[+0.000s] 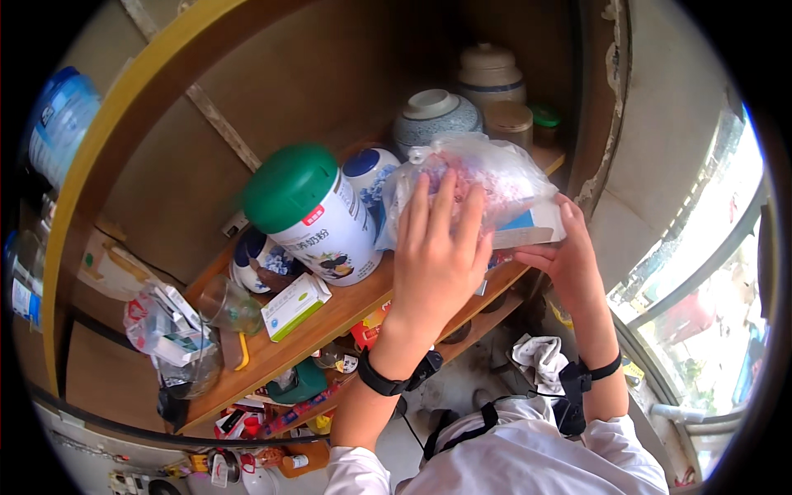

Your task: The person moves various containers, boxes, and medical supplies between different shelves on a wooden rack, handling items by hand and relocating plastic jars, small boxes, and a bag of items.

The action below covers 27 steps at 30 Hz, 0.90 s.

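A clear plastic bag (503, 177) with pinkish, crumbly-looking contents sits at the right part of the shelf. Against its near side is a white and blue box (528, 223); whether the box lies inside the bag I cannot tell. My left hand (437, 247) presses spread fingers over the bag's near face, its thumb low along the edge. With thumb and fingers, my right hand (569, 243) grips the box's right corner under the bag. Just left of the bag stands a white tub with a green lid (322, 214), and behind it an upturned speckled bowl (437, 120).
On the wooden shelf (239, 384) are a blue-and-white jar (369, 173), a white and green carton (295, 307), a glass jar (231, 305) and a bag of small boxes (177, 330). Lidded crocks (492, 74) stand at the back. A curved frame borders the left; a bright window (701, 272) is right.
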Available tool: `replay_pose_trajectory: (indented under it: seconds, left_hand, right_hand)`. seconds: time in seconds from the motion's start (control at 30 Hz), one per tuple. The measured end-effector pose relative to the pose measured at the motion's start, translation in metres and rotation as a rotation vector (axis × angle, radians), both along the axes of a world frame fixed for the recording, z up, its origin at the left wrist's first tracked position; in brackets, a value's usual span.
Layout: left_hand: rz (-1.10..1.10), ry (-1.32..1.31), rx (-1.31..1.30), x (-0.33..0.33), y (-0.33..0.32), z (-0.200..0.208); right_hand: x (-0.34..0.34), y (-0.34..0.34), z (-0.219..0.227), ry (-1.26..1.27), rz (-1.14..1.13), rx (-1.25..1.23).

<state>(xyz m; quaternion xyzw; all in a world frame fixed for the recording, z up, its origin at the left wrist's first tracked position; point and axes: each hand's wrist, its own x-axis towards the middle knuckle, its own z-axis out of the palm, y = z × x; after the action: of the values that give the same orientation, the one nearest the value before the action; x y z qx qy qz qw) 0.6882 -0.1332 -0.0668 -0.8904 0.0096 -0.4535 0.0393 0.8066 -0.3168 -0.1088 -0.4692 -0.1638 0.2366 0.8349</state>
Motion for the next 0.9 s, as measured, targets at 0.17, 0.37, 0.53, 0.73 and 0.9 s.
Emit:
replay_pose_trajectory:
  seconds: [0.17,0.37,0.53,0.73,0.9]
  left_hand:
    - [0.054,0.091,0.07,-0.013,-0.01,-0.001]
    - [0.085,0.006,0.22,-0.006,-0.022,-0.025]
    - [0.012,0.037,0.297,0.015,-0.053,-0.038]
    - [0.02,0.078,0.352,0.022,-0.068,-0.032]
    - [-0.03,0.065,0.404,0.024,-0.068,-0.024]
  right_hand:
    - [0.032,-0.025,0.005,0.18,0.296,0.02]
    - [0.046,-0.047,-0.031,0.192,0.45,0.02]
    - [0.028,-0.054,-0.035,0.157,0.438,0.061]
    - [0.028,-0.047,-0.038,0.275,0.283,0.167]
    - [0.034,-0.051,-0.043,0.273,0.228,0.173]
